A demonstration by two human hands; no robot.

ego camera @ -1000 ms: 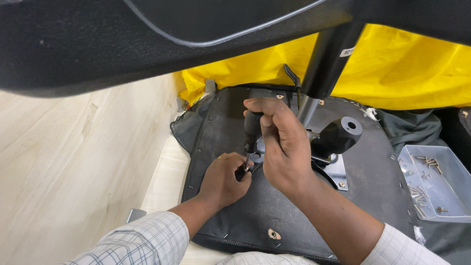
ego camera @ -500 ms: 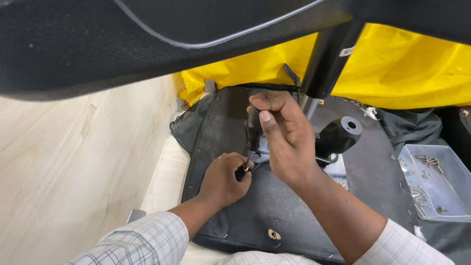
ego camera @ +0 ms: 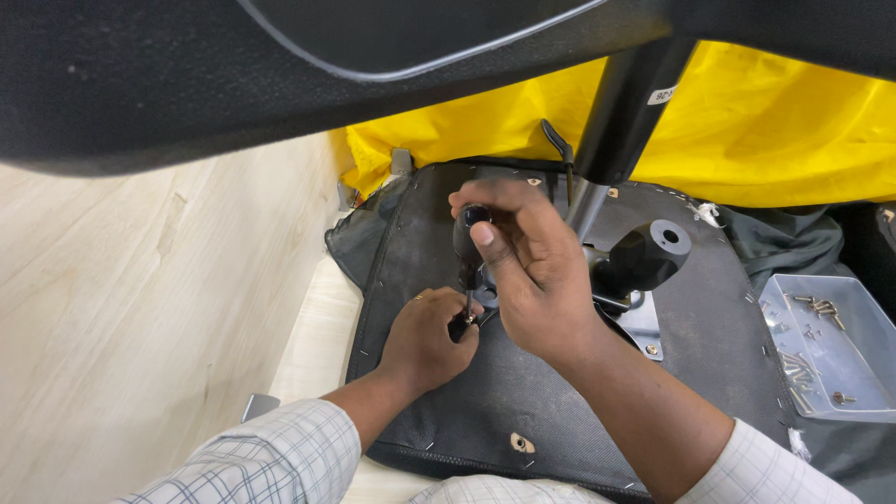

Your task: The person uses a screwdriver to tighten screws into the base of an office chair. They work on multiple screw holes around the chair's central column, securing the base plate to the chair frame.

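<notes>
An upturned chair seat [ego camera: 523, 401] covered in black fabric lies in front of me. My right hand [ego camera: 532, 271] is wrapped around the black handle of a screwdriver [ego camera: 465, 238] that stands upright on the seat. My left hand [ego camera: 429, 341] pinches the lower shaft and tip of the screwdriver against the fabric. A black metal mechanism with a round socket [ego camera: 653, 252] is fixed to the seat just right of my hands. What the tip touches is hidden by my fingers.
A black chair part with a post [ego camera: 625, 112] overhangs the top of the view. Yellow fabric [ego camera: 765, 131] lies behind the seat. A clear plastic tray [ego camera: 840, 373] with several screws sits at right. Light wooden flooring [ego camera: 140, 308] is at left.
My right hand has turned and shifted slightly on the screwdriver handle. My left hand stays in the same spot at the tip.
</notes>
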